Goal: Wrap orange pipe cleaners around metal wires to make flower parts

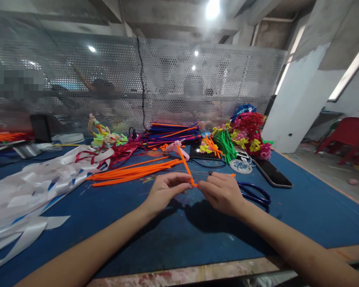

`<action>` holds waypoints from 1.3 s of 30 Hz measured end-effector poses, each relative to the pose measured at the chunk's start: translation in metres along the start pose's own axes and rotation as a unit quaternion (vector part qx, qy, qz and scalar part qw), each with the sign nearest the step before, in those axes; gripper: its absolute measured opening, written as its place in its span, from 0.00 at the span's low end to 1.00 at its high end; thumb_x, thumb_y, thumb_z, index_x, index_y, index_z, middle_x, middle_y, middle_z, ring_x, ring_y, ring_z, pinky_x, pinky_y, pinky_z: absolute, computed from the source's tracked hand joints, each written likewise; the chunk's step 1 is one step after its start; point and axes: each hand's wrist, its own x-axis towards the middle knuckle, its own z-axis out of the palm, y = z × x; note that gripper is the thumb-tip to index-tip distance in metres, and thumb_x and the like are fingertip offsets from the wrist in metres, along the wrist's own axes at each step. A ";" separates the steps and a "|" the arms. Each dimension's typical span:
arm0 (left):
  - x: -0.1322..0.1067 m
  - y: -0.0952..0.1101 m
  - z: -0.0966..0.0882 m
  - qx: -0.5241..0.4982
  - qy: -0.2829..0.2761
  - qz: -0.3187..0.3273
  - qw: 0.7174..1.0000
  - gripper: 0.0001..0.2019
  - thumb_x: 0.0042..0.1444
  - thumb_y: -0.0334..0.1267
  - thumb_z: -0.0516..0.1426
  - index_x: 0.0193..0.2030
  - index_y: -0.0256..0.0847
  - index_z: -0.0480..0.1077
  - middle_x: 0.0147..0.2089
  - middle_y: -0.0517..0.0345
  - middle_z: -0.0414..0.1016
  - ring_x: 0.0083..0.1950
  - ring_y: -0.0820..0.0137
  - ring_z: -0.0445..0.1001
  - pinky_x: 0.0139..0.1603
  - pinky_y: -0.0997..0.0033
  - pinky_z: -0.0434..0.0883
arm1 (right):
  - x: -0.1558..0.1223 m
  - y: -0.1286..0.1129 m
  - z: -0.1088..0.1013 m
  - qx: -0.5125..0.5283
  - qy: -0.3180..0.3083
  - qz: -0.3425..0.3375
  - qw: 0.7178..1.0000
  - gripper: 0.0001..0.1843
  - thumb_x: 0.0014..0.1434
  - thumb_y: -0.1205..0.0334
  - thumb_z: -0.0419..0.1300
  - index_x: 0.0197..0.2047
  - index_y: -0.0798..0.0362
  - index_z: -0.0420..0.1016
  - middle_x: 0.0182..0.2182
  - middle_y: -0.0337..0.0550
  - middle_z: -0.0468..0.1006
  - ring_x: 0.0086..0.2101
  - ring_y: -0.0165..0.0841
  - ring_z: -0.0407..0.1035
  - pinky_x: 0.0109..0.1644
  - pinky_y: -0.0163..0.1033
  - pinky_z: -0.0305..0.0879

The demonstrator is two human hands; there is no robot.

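Over a blue worktop [155,247], a person's left hand [167,189] pinches a bent orange fuzzy stem [184,162] between thumb and fingertips while the curled right hand [223,193] grips its short end, a two-sided hold that seems to steady the bend. The long part slants up between the hands. Loose orange stems [134,172] lie beyond the left hand, apparently within easy reach; a blue-handled tool [255,194] rests beside the right, likely kept close.

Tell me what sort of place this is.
Probably a craft workshop: orange fuzzy stems and white ribbons lie on a blue worktable, and colourful fuzzy pieces are heaped towards its back right.
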 end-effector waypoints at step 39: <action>-0.010 -0.008 -0.013 0.404 -0.100 0.344 0.842 0.07 0.58 0.32 0.52 0.37 0.40 0.72 0.35 0.54 0.76 0.38 0.71 0.72 0.42 0.72 0.67 | -0.002 0.001 0.012 0.055 -0.034 -0.025 0.998 0.10 0.61 0.65 0.50 0.32 0.54 0.71 0.20 0.38 0.66 0.24 0.29 0.56 0.27 0.36 0.46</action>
